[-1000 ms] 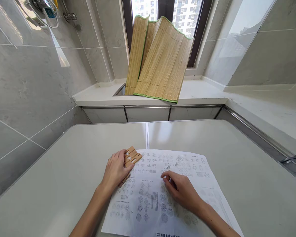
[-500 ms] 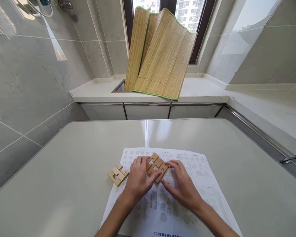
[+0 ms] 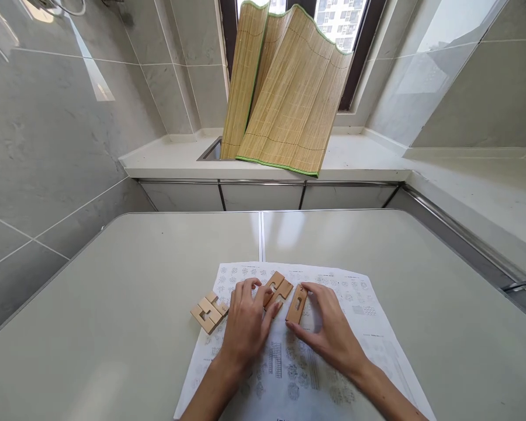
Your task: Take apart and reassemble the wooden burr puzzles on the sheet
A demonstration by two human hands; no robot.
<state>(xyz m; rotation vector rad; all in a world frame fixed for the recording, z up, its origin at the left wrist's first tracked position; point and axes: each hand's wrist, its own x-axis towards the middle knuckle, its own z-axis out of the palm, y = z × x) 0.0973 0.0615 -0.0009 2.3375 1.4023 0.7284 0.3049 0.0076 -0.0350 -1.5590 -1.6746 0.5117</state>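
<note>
Pinching 1 wooden block (image 3: 293,313), the right hand (image 3: 333,327) sits beside the left hand (image 3: 245,321) clasping joined blocks (image 3: 284,289).

- Pretty sure this is someone's home, some small tiled room. Kinda bathroom-ish, but I can't say for certain which room
- Walls are big glossy grey marbled tiles (image 3: 70,134) with thin pale grout lines, way more wet room than office
- There's a pale looped hose (image 3: 75,14) at the top left edge, mostly cut off
- Dark-framed glass window (image 3: 360,58) with a white high-rise block (image 3: 339,24) outside, so city vibes
- Tan bamboo-slat mat with green edging (image 3: 293,99) propped on a long white ledge (image 3: 359,153) by the window, very household
</note>
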